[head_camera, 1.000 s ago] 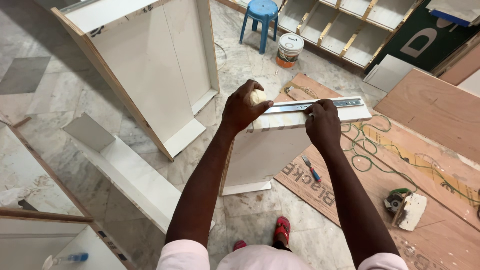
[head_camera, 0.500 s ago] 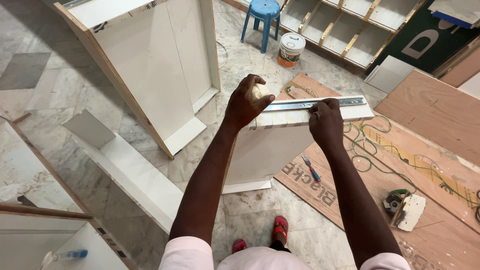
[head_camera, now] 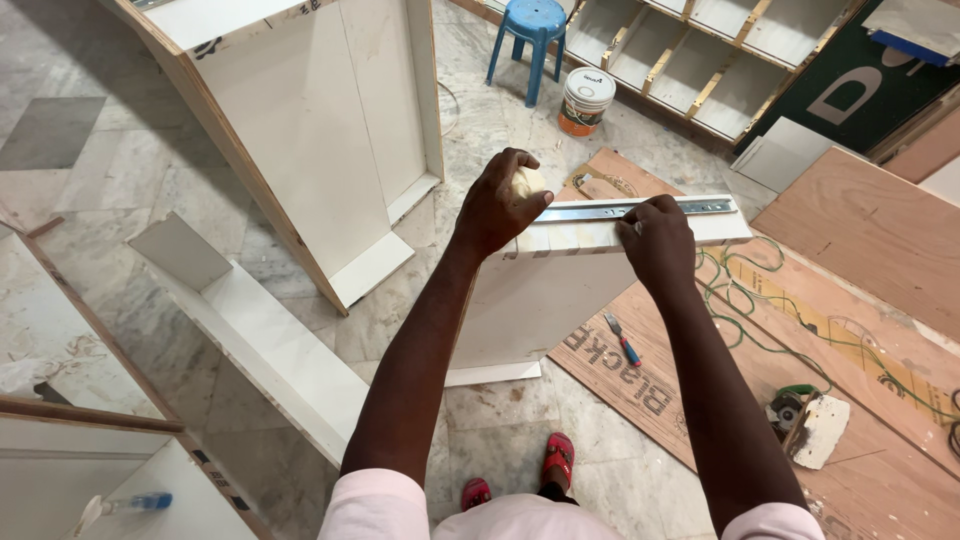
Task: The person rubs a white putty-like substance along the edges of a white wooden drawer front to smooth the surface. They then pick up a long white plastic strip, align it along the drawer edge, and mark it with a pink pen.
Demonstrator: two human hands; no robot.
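Metal slide rail [head_camera: 640, 210] lengthwise left-right

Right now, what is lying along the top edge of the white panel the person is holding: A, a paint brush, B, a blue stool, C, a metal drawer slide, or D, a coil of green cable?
C: a long metal drawer slide lies along the top edge of the white panel, with the right hand pressing on it and the left hand gripping the panel's end.

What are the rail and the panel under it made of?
Rail: looks like metal, grey and shiny, with punched holes. Panel: seems a white laminated board, smooth matt face; its core is hidden. The right hand pins the rail to the panel's top edge.
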